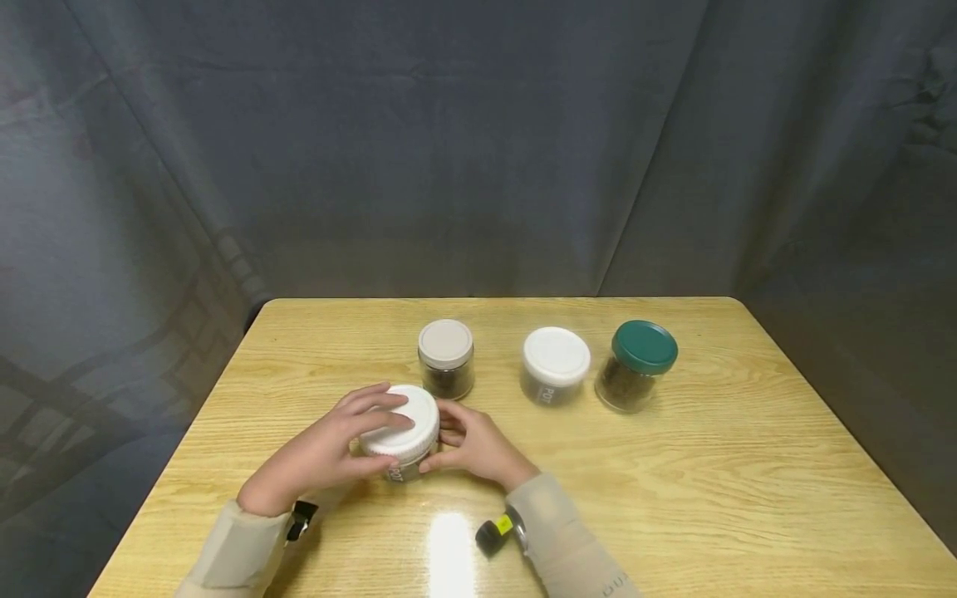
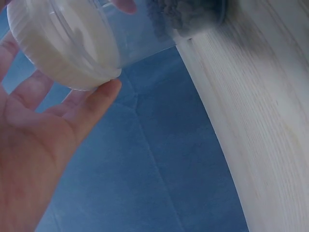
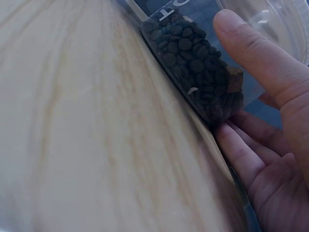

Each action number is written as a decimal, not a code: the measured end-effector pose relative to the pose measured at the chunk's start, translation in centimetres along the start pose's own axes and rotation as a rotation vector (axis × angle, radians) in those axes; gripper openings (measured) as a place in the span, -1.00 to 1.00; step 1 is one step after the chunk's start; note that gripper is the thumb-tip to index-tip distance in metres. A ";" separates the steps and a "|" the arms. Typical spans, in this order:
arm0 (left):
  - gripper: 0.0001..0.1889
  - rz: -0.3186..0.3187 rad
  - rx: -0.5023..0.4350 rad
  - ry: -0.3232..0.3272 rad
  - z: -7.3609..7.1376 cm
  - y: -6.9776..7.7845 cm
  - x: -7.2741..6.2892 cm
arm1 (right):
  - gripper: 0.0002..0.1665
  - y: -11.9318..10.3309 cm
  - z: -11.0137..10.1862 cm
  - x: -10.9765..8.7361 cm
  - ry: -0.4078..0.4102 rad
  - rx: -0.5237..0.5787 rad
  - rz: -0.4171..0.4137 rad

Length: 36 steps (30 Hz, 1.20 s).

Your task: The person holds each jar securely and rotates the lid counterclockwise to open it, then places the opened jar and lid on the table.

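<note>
A clear jar (image 1: 407,472) with a wide white ribbed lid (image 1: 420,407) stands on the table in front of me. My left hand (image 1: 336,444) grips the lid from the left, fingers spread over its top and thumb at the near rim. Around the right side of the jar's body curls my right hand (image 1: 482,448), thumb toward the front. Small dark pellets (image 3: 193,63) and a brown chunk (image 3: 235,79) fill the lower part of the jar in the right wrist view. The left wrist view has a thumb (image 2: 99,99) against the lid's edge.
Behind stand a glass jar with a beige lid (image 1: 446,345), a tub with a white lid (image 1: 557,357) and a jar with a green lid (image 1: 645,347). The wooden table (image 1: 710,482) ends at a dark cloth backdrop (image 1: 463,166). A black-and-yellow device (image 1: 499,531) sits at my right wrist.
</note>
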State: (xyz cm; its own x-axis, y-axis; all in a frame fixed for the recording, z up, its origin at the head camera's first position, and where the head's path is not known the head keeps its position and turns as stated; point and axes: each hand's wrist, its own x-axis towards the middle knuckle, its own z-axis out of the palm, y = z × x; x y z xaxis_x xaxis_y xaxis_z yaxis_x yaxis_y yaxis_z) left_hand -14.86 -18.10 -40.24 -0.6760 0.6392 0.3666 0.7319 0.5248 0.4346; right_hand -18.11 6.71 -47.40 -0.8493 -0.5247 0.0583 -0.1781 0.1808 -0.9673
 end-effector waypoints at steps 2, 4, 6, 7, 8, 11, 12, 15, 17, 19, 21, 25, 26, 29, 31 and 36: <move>-0.58 -0.019 -0.010 0.009 -0.1 0.0 0.0 | 0.08 0.0 0.0 0.0 0.000 0.001 0.000; -0.57 -0.032 -0.019 0.020 -0.1 0.0 0.0 | 0.08 0.0 0.0 0.0 -0.002 0.005 -0.005; -0.57 -0.040 -0.029 0.034 -0.2 -0.1 -0.1 | 0.07 0.0 0.0 0.0 -0.003 0.007 -0.014; -0.56 -0.040 -0.033 0.041 -0.3 -0.1 -0.1 | 0.07 0.0 0.0 0.0 -0.004 0.006 -0.017; -0.56 -0.041 -0.038 0.049 -0.3 -0.1 -0.1 | 0.07 -0.1 0.0 0.0 -0.004 0.005 -0.020; -0.55 -0.037 -0.057 0.074 -0.4 -0.2 -0.1 | 0.07 -0.2 0.0 0.0 -0.004 0.000 -0.027; -0.55 -0.036 -0.065 0.083 -0.4 -0.3 -0.1 | 0.07 -0.2 0.0 0.0 -0.005 -0.003 -0.028; -0.54 -0.030 -0.087 0.109 -0.4 -0.5 -0.1 | 0.07 -0.2 0.0 -0.1 -0.004 -0.015 -0.029; -0.53 -0.031 -0.101 0.126 -0.5 -0.6 -0.1 | 0.06 -0.2 0.0 -0.1 -0.003 -0.022 -0.034; -0.54 -0.041 -0.112 0.138 -0.6 -0.6 -0.1 | 0.05 -0.2 0.0 0.0 -0.002 -0.021 -0.042; -0.55 -0.064 -0.126 0.154 -0.7 -0.6 -0.1 | 0.05 -0.2 0.0 0.0 0.002 -0.020 -0.049; -0.62 -0.131 -0.159 0.202 -1.0 -0.6 -0.1 | 0.05 -0.1 0.0 0.0 0.006 -0.016 -0.053; -0.64 -0.145 -0.159 0.221 -1.1 -0.6 -0.1 | 0.05 -0.1 0.0 0.0 0.006 -0.015 -0.052; -0.70 -0.189 -0.141 0.276 -1.1 -0.8 -0.1 | 0.06 -0.1 0.1 0.0 0.006 -0.014 -0.050; -0.72 -0.218 -0.109 0.317 -1.1 -0.8 -0.2 | 0.06 -0.1 0.1 -0.1 0.007 -0.017 -0.045; -0.73 -0.300 -0.115 0.401 -1.3 -0.9 -0.3 | 0.08 -0.2 0.2 0.0 0.016 -0.039 -0.033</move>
State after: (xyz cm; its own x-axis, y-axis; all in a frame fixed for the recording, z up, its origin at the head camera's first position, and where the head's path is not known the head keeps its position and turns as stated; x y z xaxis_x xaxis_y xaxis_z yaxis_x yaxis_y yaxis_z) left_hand -15.40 -19.49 -39.63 -0.8510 0.1925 0.4887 0.5018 0.5726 0.6483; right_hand -17.94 6.52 -47.22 -0.8502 -0.5180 0.0946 -0.2254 0.1957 -0.9544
